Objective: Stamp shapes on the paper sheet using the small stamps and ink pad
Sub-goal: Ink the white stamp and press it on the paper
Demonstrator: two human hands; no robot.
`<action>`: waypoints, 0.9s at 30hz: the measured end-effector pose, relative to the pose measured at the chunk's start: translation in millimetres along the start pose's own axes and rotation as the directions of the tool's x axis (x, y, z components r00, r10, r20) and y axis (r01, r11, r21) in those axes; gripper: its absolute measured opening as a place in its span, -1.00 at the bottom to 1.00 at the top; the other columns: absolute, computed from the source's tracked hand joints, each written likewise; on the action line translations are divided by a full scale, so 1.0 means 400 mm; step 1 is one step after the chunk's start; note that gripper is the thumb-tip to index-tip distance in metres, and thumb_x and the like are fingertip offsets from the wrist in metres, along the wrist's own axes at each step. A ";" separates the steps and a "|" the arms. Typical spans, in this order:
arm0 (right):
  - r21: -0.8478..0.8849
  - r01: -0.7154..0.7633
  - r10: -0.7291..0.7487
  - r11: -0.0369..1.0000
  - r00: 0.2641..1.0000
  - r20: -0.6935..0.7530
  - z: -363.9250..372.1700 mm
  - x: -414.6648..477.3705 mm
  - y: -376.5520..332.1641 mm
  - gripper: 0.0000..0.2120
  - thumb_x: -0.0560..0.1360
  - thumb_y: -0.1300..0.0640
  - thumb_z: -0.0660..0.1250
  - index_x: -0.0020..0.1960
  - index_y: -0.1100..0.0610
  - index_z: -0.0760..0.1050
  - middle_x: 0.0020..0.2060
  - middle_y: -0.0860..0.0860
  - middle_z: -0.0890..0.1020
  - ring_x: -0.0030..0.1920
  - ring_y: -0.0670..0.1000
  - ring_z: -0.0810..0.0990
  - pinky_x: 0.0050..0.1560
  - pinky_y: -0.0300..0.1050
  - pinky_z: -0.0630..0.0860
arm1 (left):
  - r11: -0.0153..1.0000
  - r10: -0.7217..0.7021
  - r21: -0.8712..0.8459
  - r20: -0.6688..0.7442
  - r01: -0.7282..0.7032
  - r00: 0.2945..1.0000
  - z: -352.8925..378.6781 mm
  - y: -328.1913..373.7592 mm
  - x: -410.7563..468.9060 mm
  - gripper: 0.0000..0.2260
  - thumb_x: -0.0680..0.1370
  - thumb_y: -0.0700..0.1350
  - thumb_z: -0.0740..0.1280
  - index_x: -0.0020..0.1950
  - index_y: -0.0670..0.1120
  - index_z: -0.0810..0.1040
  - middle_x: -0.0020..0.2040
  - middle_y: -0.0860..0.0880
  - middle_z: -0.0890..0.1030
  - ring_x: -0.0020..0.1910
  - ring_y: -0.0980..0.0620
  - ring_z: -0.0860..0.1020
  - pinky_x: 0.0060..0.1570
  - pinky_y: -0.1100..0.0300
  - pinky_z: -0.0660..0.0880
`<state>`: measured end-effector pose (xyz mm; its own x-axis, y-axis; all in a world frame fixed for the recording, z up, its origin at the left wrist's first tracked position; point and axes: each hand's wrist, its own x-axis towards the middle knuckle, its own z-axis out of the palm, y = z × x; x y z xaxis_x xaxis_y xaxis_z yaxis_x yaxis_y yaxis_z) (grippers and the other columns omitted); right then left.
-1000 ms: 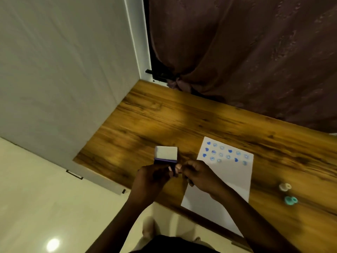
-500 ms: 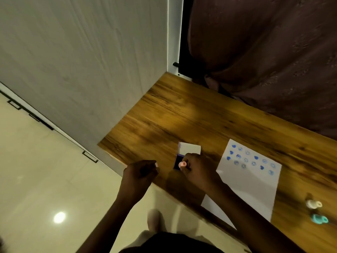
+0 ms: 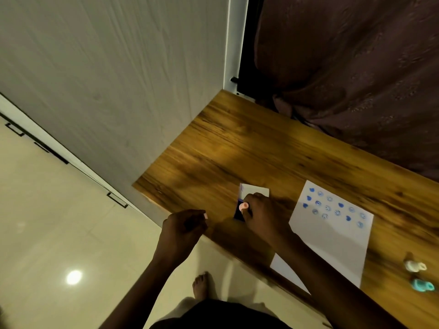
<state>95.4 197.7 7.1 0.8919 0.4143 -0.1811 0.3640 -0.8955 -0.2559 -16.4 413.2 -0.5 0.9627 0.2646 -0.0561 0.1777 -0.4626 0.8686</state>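
Across the lower right of my head view, a wooden table [image 3: 237, 148] is running diagonally, with a pale wall panel [image 3: 107, 79] standing to its left and a dark curtain [image 3: 356, 67] hanging behind it. Below the table edge I am seeing a cream tiled floor [image 3: 47, 222] and a bare foot [image 3: 202, 284].

A white paper sheet [image 3: 332, 243] is lying flat on the table, carrying about 16 blue stamped shapes [image 3: 332, 208] across its upper part. Left of the sheet, an ink pad [image 3: 240, 210] is sitting open, its white lid [image 3: 253, 189] tilting up behind it.

My right hand [image 3: 263, 216] is resting over the ink pad, pinching a small pink stamp [image 3: 244, 206] against the dark pad. My left hand [image 3: 184, 227] is hovering at the table's near edge, fingers curling loosely inward; I cannot tell whether it is holding anything.

Near the right edge, well apart from the ink pad, 2 more small stamps are lying on the wood: a white stamp [image 3: 414, 266] and a teal stamp [image 3: 424, 286] just beside it.
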 end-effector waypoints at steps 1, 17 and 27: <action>-0.009 -0.003 0.003 1.000 1.000 0.001 0.001 0.001 -0.002 -0.73 0.64 -0.08 0.22 0.20 0.08 0.51 0.13 0.05 0.62 0.09 0.03 0.62 -0.01 -0.07 0.61 | 1.000 0.005 0.002 0.002 -0.005 1.000 -0.002 -0.001 0.002 -0.81 0.53 -0.16 0.49 0.14 -0.05 0.73 -0.06 0.39 0.63 -0.09 0.46 0.64 -0.17 0.56 0.51; -0.189 -0.100 0.141 0.977 0.966 0.215 0.016 0.028 -0.037 -0.59 0.61 0.09 0.34 0.42 0.14 0.40 0.33 0.10 0.53 0.36 0.11 0.51 0.30 -0.04 0.50 | 1.000 -0.023 -0.014 0.074 0.024 0.997 -0.006 -0.006 0.035 -0.77 0.54 -0.18 0.48 0.19 -0.06 0.71 0.00 0.21 0.70 -0.03 0.36 0.67 -0.12 0.45 0.59; -0.055 -0.104 0.109 0.993 0.990 0.093 0.027 0.045 -0.023 -0.77 0.59 0.06 0.37 0.17 0.16 0.60 0.10 0.11 0.68 0.10 0.09 0.67 0.00 -0.13 0.56 | 0.998 0.004 -0.069 0.068 0.000 0.998 0.000 0.043 0.043 -0.80 0.55 -0.15 0.47 0.17 -0.09 0.71 0.01 0.19 0.70 -0.04 0.40 0.65 -0.15 0.48 0.57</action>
<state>105.1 214.9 -4.1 0.8973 0.3277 -0.2958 0.2835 -0.9414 -0.1830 3.1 409.7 13.5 0.9750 0.2049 -0.0855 0.1636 -0.4028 0.9006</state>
